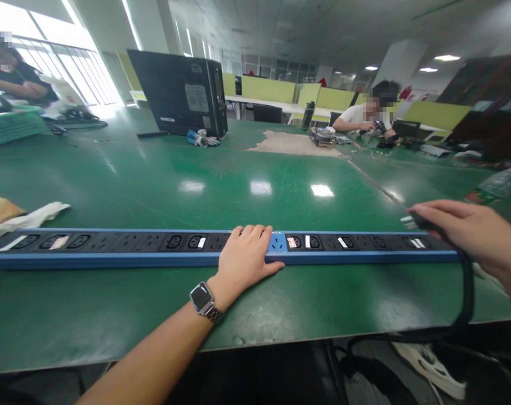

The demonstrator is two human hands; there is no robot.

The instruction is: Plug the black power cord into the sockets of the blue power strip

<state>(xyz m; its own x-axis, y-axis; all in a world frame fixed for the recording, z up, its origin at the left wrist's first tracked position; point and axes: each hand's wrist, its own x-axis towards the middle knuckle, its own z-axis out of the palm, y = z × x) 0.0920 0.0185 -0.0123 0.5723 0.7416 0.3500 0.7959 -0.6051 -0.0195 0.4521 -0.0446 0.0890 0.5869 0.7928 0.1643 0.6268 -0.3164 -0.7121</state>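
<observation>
A long blue and black power strip (154,260) lies across the green table near its front edge, with rows of sockets and small white stickers. My left hand (245,256) grips it near the middle, fingers over the far side and thumb along the near side, just left of a light-blue socket (278,243). Above the strip's right part, my right hand (466,225) is closed around a black plug (422,221). The plug's metal prongs point left, apart from the sockets. Its thick black cord (467,292) curves down over the table's edge.
A black computer tower (179,93) stands at the back left, with work gloves (202,138) beside it. Cardboard (287,144) lies farther back. People sit at the far left and far right. A green basket (14,125), a crumpled tissue (34,218) and a clear plastic bottle (504,183) are also there.
</observation>
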